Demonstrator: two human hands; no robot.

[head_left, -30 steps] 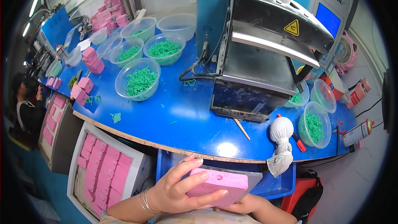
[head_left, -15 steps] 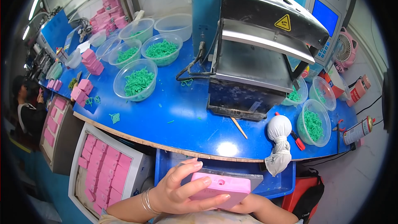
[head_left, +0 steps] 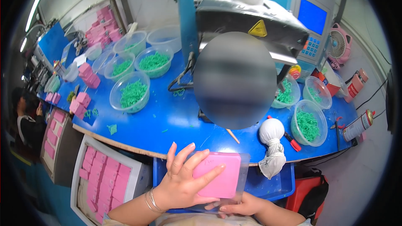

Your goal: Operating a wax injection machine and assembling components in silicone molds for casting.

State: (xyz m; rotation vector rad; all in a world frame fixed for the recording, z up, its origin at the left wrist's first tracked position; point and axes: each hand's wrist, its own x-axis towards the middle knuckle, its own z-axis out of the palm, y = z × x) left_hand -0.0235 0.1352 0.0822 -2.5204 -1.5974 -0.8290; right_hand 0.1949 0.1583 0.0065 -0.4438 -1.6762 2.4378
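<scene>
My left hand (head_left: 184, 180) presses a square pink block (head_left: 215, 184) with spread, bent fingers. The block lies on a translucent plate (head_left: 243, 165), held low in front of me at the bench's near edge. My right hand (head_left: 236, 204) grips that plate's lower edge from below, fingers partly hidden. A blue tray (head_left: 272, 186) sits behind them, under the bench. Just beyond, on the blue bench (head_left: 201, 142), lie a white cloth bundle (head_left: 271, 134), a red marker (head_left: 293, 142) and a wooden stick (head_left: 232, 136).
Bowls of green pieces (head_left: 133, 94) (head_left: 309, 125) flank a press machine (head_left: 226, 16), whose middle is hidden by a blurred disc. Left are stacked pink blocks (head_left: 86, 75), a framed tray of them (head_left: 102, 175) and a person (head_left: 29, 125). Right are a spray can (head_left: 356, 129) and fan (head_left: 337, 44).
The pink block and plate have tipped from nearly edge-on to face-up and risen slightly; my left fingers moved up and left. The view shifted, and a blurred disc now covers the press's middle.
</scene>
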